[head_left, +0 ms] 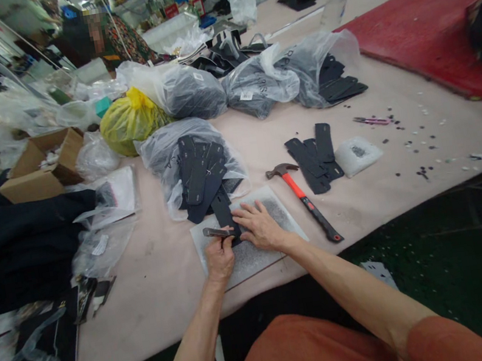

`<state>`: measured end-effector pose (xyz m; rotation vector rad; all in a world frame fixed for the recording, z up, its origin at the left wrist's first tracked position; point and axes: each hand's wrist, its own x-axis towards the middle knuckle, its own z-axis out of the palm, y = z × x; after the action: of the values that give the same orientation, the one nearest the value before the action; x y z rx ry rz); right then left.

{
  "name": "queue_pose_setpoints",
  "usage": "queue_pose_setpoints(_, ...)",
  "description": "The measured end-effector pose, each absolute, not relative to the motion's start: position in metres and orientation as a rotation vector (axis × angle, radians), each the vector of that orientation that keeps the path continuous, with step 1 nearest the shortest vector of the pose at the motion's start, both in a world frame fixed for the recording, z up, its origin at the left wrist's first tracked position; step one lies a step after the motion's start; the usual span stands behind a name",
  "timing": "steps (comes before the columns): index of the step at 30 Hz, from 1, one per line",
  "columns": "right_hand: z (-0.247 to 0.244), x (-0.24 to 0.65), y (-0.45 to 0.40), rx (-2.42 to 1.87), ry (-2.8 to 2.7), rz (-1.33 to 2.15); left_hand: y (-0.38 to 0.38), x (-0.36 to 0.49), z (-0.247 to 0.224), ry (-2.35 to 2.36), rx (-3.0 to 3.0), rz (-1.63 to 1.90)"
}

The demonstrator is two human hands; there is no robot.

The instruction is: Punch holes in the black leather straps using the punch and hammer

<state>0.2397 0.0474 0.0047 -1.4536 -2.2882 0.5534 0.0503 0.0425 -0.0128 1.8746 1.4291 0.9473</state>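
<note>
Table (160,305), pale pinkish, spanned the middle of the frame. Directly upon it lay: below centre, speckled white board (254,258); right of centre, claw hammer (302,195), dark strips (314,159), whitish block (359,154); at right, pink-handled snips (372,120), small scattered bits (423,174); upper left, yellow bag (132,124), open cardboard box (38,183).

The strip (223,209) is black, the board (254,257) speckled.

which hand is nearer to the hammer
Right. The right hand is spread over the pale board, left of the hammer; the left hand is farther left, gripping a slim tool.
</note>
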Motion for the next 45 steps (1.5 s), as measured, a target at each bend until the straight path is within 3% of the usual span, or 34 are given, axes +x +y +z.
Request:
queue_pose_setpoints(10, 0.013, 0.246, 0.043, -1.457, -2.275, 0.514, 0.042, 0.055, -0.016, 1.457, 2.027, 0.892)
queue_pose_setpoints(17, 0.014, 0.337, 0.017, -2.219, -1.682, 0.252, 0.042, 0.053, -0.019, 1.469, 2.043, 0.872)
queue_pose_setpoints(20, 0.008, 0.364, 0.017, -2.219, -1.327, 0.739, 0.042, 0.054, -0.021, 1.482, 2.061, 0.868)
queue_pose_setpoints(24, 0.016, 0.366, 0.028, -1.84, -0.86, 1.454, 0.041, 0.053, -0.021, 1.511, 2.078, 0.87)
queue_pose_setpoints(29, 0.054, 0.341, 0.026, -1.689, -0.826, 1.622, 0.04, 0.052, -0.022, 1.453, 2.123, 0.926)
queue_pose_setpoints(32, 0.1, 0.325, 0.013, -1.643, -0.899, 1.475, 0.04, 0.052, -0.021, 1.443, 2.14, 0.927)
queue_pose_setpoints(36, 0.164, 0.311, -0.006, -1.63, -1.425, 0.767, 0.04, 0.053, -0.018, 1.446, 2.172, 0.908)
queue_pose_setpoints(39, 0.178, 0.302, -0.019, -1.642, -1.849, 0.368, 0.04, 0.054, -0.018, 1.444, 2.209, 0.924)
queue_pose_setpoints(42, 0.175, 0.297, -0.025, -1.69, -2.217, 0.345, 0.041, 0.054, -0.022, 1.447, 2.232, 0.941)
queue_pose_setpoints(45, 0.188, 0.294, -0.027, -1.707, -2.228, 0.402, 0.041, 0.054, -0.023, 1.441, 2.219, 0.942)
